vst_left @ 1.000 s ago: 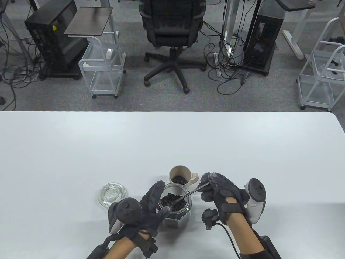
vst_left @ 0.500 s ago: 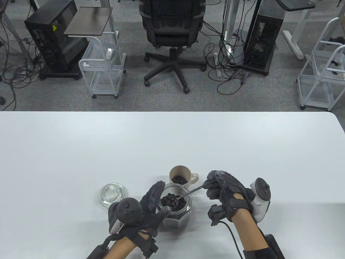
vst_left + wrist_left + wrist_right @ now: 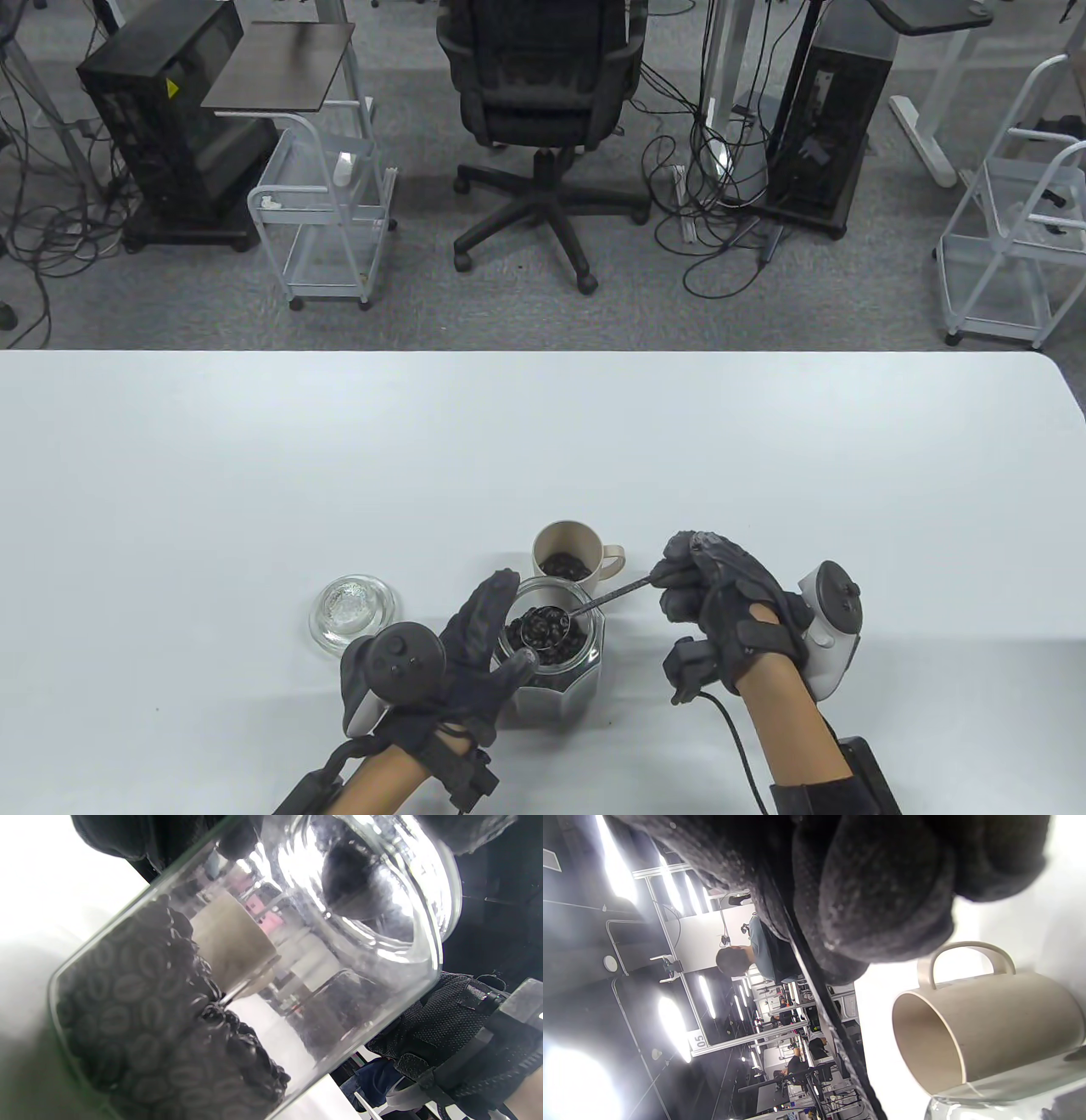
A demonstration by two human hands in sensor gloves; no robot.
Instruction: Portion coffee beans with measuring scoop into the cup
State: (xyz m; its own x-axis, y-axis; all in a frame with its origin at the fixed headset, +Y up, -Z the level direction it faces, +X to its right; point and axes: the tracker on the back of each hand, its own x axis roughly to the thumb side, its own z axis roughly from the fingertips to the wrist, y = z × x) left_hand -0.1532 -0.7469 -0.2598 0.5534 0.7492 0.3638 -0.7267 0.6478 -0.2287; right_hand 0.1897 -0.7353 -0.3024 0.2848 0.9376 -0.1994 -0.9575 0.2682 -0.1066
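A glass jar (image 3: 556, 671) of coffee beans (image 3: 140, 1018) stands near the table's front edge, and my left hand (image 3: 475, 654) grips its left side. My right hand (image 3: 713, 586) pinches the far end of a metal measuring scoop (image 3: 607, 596); the scoop's bowl (image 3: 547, 624), heaped with beans, hangs in the jar's mouth. Just behind the jar sits a beige cup (image 3: 567, 553) with its handle to the right and beans inside. The right wrist view shows the cup (image 3: 988, 1027) on its side under my curled fingers (image 3: 882, 891), with the scoop handle (image 3: 823, 1001) running across.
The jar's glass lid (image 3: 352, 613) lies on the table left of my left hand. The white table (image 3: 543, 441) stretches far beyond the cup. Behind it stand an office chair (image 3: 543, 93), wire carts and computer towers on the floor.
My right hand has drawn right and lifted the scoop; its bowl has risen out of the beans, now heaped, toward the jar's mouth. My left hand and the jar stayed still.
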